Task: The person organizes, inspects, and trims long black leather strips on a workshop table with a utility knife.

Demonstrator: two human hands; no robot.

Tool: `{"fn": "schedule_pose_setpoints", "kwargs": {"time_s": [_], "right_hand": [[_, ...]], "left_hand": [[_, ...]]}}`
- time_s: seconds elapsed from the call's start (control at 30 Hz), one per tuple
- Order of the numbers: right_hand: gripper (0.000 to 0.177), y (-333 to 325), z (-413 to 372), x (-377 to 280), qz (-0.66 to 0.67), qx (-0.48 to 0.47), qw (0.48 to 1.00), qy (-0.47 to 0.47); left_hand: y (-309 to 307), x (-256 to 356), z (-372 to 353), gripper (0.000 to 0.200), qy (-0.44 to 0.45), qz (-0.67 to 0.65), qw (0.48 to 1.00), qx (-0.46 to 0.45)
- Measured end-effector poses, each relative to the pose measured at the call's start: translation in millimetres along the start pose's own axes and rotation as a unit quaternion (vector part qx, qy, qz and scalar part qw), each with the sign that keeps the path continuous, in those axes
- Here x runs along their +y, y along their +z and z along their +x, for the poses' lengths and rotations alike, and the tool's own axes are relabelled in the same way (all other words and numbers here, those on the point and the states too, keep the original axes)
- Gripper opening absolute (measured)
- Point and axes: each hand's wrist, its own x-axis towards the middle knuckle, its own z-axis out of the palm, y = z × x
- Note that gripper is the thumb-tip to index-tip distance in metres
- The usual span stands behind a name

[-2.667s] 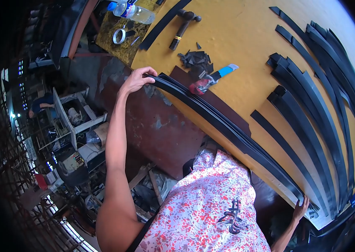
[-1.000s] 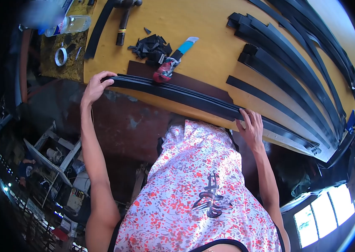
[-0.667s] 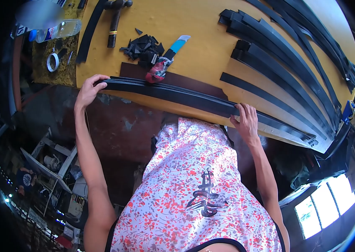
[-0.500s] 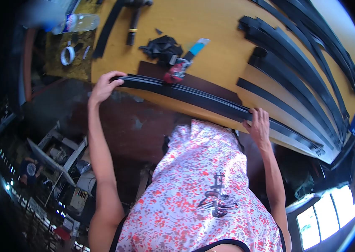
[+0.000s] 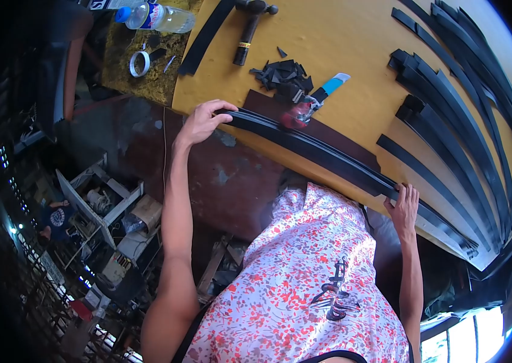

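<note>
Strips (image 5: 316, 147), black and bundled, run along the near edge of the worktop (image 5: 353, 45). I have my left grip (image 5: 204, 122) pinched on one end, my right grip (image 5: 404, 207) clamped farther along. Beyond them I see scraps (image 5: 283, 77) and the hammer (image 5: 246, 41).

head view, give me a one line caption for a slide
Two bare hands, left and right, gripping a bundle of long black strips along a yellow tabletop's edge
</note>
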Motion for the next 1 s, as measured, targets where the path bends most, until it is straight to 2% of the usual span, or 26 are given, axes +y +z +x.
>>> {"fn": "schedule_pose_setpoints", "kwargs": {"time_s": [0.1,0.2,0.43,0.53,0.6,0.8,1.0], "right_hand": [[0.045,-2.7,-0.8,1.5,0.016,-0.004,1.0,0.015],[0.045,-7.2,0.5,-2.2,0.043,0.002,0.999,0.014],[0.052,-4.5,1.6,-5.0,0.055,0.049,0.997,-0.034],[0.053,-5.2,0.2,-3.4,0.061,0.048,0.997,-0.03],[0.054,-4.9,-0.4,-2.8,0.06,0.047,0.997,-0.027],[0.058,-4.1,0.3,-2.9,0.076,0.042,0.996,-0.016],[0.06,3.4,-1.9,1.1,0.051,0.035,0.998,-0.009]], "left_hand": [[11.4,-6.2,4.9,0.028,0.071,0.01,0.995,0.072],[10.9,-7.9,4.0,0.029,0.062,0.068,0.994,0.064],[14.7,-3.1,-2.5,0.023,0.099,0.085,0.986,0.107],[5.9,8.5,-13.6,0.019,0.092,0.105,0.988,0.067],[2.9,23.1,-27.9,0.019,0.05,0.124,0.99,0.05],[-5.3,32.5,-52.1,0.022,0.043,0.128,0.99,0.046],[-12.4,44.8,-50.2,0.021,0.013,0.049,0.999,0.006]]}}
